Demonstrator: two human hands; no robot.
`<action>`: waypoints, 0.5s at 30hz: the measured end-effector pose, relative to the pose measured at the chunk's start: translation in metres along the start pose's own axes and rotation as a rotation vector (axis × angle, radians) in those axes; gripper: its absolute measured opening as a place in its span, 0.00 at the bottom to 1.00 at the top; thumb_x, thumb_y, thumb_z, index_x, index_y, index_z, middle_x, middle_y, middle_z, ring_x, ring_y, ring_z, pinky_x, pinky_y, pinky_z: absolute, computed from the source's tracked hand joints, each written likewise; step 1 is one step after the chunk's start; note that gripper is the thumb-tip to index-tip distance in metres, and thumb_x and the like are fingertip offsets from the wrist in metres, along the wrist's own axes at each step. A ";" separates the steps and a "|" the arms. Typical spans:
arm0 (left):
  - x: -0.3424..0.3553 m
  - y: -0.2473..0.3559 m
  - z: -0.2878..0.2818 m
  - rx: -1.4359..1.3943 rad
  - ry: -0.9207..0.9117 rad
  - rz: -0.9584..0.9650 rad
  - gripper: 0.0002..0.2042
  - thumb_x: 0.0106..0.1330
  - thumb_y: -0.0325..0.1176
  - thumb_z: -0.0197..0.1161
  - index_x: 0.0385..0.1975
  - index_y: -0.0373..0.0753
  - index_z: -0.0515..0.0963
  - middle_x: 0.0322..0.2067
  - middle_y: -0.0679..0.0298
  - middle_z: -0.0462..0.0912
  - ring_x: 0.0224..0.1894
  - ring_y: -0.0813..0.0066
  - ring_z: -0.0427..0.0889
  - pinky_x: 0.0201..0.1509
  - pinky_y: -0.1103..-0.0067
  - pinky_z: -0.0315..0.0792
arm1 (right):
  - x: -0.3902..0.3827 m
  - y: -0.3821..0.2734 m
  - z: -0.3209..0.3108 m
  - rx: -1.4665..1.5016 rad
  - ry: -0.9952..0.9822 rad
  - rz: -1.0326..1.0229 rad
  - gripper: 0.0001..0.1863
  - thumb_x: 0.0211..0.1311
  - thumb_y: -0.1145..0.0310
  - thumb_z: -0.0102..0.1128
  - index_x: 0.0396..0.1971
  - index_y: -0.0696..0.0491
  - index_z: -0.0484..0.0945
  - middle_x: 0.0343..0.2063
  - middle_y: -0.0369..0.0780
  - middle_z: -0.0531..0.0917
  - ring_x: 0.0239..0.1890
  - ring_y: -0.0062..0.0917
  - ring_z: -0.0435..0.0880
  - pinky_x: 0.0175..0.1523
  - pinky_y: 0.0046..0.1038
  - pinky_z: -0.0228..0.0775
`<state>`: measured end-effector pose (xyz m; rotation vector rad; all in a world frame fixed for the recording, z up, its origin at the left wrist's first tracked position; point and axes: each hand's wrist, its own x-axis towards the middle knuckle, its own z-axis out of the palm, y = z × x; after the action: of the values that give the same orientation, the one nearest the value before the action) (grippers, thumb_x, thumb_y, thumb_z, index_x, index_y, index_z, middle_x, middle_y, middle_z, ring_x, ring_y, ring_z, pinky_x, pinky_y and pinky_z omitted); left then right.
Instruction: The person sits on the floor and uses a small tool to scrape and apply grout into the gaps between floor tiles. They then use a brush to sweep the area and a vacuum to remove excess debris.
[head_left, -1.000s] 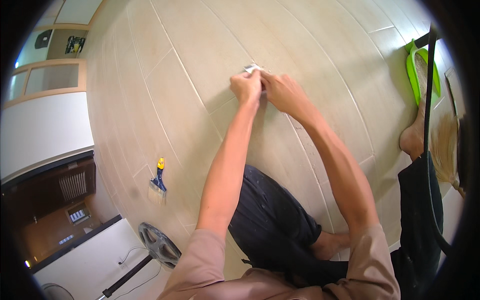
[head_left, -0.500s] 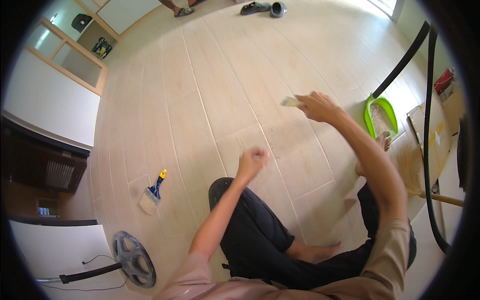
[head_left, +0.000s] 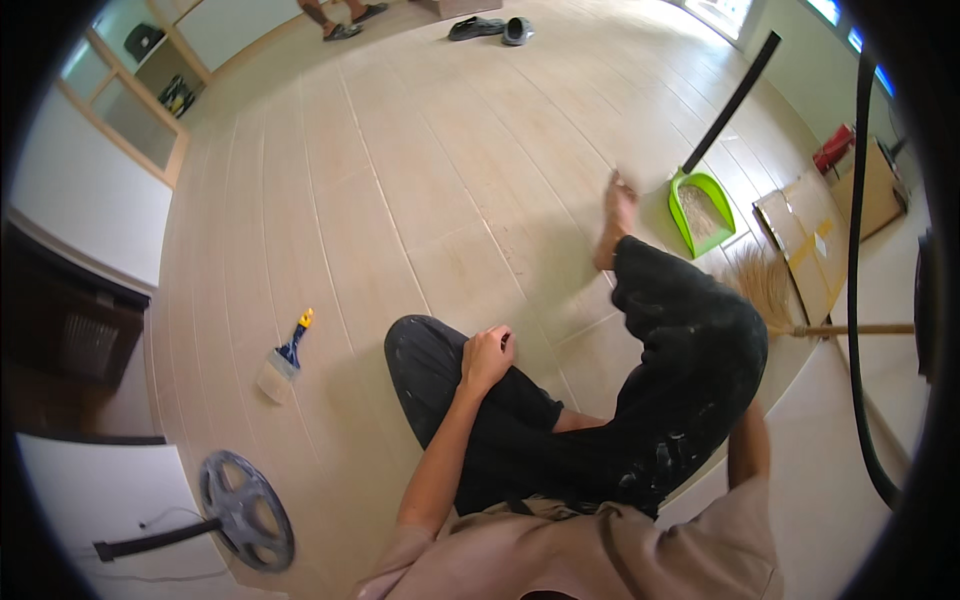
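My left hand [head_left: 487, 358] rests over my bent left leg in black trousers [head_left: 425, 370]. Its fingers are curled closed, and whatever lies inside them, if anything, is hidden. My right arm [head_left: 750, 447] hangs down beside my raised right knee; the hand itself is out of sight behind the leg. On the floor to the left lies a wide paintbrush [head_left: 287, 358] with a blue and yellow handle and pale bristles. Small dark specks are scattered over the tiles ahead of my left hand.
Ahead to the right stands a green dustpan [head_left: 701, 214] holding debris, near my bare right foot [head_left: 617, 210]. A straw broom [head_left: 765, 285] and flattened cardboard [head_left: 805, 240] lie beyond. A grey spoked wheel [head_left: 247, 512] is at lower left. Dark shoes [head_left: 490, 30] and another person's feet [head_left: 350, 25] are far off.
My right hand, which held a small brush over the floor, has dropped back out of view. My right knee has risen and that foot moved forward. My left hand has come back onto my leg.
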<state>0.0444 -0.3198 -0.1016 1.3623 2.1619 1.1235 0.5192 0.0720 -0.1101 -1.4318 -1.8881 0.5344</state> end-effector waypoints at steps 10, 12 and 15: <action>-0.045 0.012 -0.018 0.078 -0.187 -0.274 0.09 0.67 0.34 0.65 0.37 0.35 0.86 0.33 0.49 0.88 0.36 0.51 0.88 0.42 0.66 0.81 | -0.238 -0.195 0.141 0.035 -0.811 -0.152 0.23 0.74 0.71 0.54 0.67 0.52 0.74 0.43 0.58 0.85 0.46 0.51 0.86 0.50 0.37 0.77; -0.044 0.017 0.002 -0.083 -0.347 -0.462 0.18 0.73 0.43 0.62 0.40 0.30 0.84 0.34 0.52 0.89 0.34 0.60 0.89 0.42 0.70 0.82 | -0.242 -0.222 0.151 0.159 -0.918 -0.213 0.23 0.73 0.71 0.55 0.67 0.53 0.74 0.43 0.59 0.85 0.46 0.51 0.86 0.51 0.37 0.76; -0.043 0.021 0.024 -0.437 -0.514 -0.713 0.24 0.77 0.50 0.57 0.44 0.28 0.83 0.37 0.56 0.89 0.35 0.67 0.88 0.41 0.74 0.82 | -0.241 -0.239 0.157 0.321 -1.049 -0.208 0.25 0.72 0.72 0.57 0.67 0.55 0.73 0.44 0.59 0.85 0.48 0.51 0.86 0.52 0.38 0.76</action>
<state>0.0931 -0.3425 -0.1057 0.5241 1.6630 0.7754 0.2806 -0.2167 -0.1192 -0.7390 -2.4988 1.6149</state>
